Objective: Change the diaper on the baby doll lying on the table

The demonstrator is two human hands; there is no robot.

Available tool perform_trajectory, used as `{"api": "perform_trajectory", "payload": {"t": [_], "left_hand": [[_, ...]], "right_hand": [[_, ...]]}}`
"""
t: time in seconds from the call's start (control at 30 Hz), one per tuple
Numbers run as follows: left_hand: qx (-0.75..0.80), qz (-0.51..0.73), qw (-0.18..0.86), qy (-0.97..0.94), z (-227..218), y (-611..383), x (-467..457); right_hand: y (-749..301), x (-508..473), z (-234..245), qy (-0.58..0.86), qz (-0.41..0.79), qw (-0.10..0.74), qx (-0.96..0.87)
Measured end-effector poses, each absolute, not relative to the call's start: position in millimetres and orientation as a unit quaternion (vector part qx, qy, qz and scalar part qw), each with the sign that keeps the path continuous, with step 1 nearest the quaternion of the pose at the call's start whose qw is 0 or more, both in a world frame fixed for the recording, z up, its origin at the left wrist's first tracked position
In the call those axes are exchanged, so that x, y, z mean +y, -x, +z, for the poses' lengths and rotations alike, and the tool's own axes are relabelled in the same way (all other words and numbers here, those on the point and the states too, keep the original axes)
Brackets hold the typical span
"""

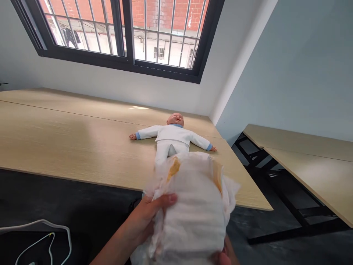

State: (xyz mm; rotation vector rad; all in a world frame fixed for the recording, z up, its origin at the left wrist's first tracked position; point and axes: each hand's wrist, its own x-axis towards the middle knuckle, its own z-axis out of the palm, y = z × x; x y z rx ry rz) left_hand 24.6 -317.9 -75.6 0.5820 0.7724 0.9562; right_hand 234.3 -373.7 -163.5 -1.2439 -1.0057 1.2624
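Observation:
A white diaper (195, 206) with yellow strips near its upper edges fills the lower middle of the view, slightly blurred. My left hand (154, 213) grips its left side, thumb pressed on the front. At the lower right, my right hand (223, 255) holds the bottom right edge, its fingers mostly hidden behind the diaper. Beyond it a baby doll (172, 134) lies on its back on the wooden table (68, 143), arms spread. It wears a white top and trousers with blue cuffs and collar. The diaper hides its lower legs.
A second wooden table (311, 158) with black metal legs stands at the right, past a gap. White cables (68, 239) show at the lower left. Behind the doll are a wall and a barred window (124, 33).

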Motion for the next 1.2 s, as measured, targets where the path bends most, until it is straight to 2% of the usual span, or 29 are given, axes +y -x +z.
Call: {"api": "perform_trajectory", "payload": {"t": [0.2, 0.3, 0.37, 0.5, 0.63, 0.8, 1.03, 1.2], "left_hand": [[0.371, 0.478, 0.667, -0.435, -86.3, -21.5, -300.6], [0.430, 0.496, 0.576, -0.487, -93.3, -1.0, -295.0], [0.471, 0.491, 0.551, -0.483, -100.3, 14.0, -293.9], [0.513, 0.416, 0.607, -0.442, -116.8, 31.3, -296.6], [0.499, 0.367, 0.678, -0.396, -130.6, 21.8, -298.9], [0.394, 0.393, 0.770, -0.313, -137.9, -4.6, -297.9], [0.241, 0.340, 0.882, -0.222, -138.3, -31.0, -288.9], [0.175, 0.331, 0.914, -0.154, -140.9, -43.2, -278.5]], "right_hand": [[-221.6, -366.5, -143.5, 0.547, 0.545, 0.546, -0.325], [-230.7, -351.9, -138.0, 0.538, 0.560, 0.577, -0.253], [-244.4, -339.8, -136.0, 0.519, 0.573, 0.594, -0.223], [-277.8, -318.6, -136.0, 0.501, 0.621, 0.570, -0.195], [-299.2, -314.9, -137.3, 0.534, 0.614, 0.565, -0.134], [-304.3, -323.6, -134.3, 0.569, 0.577, 0.553, -0.195], [-284.5, -322.6, -140.8, 0.533, 0.627, 0.521, -0.227], [-284.6, -321.6, -146.0, 0.513, 0.664, 0.497, -0.221]]}}
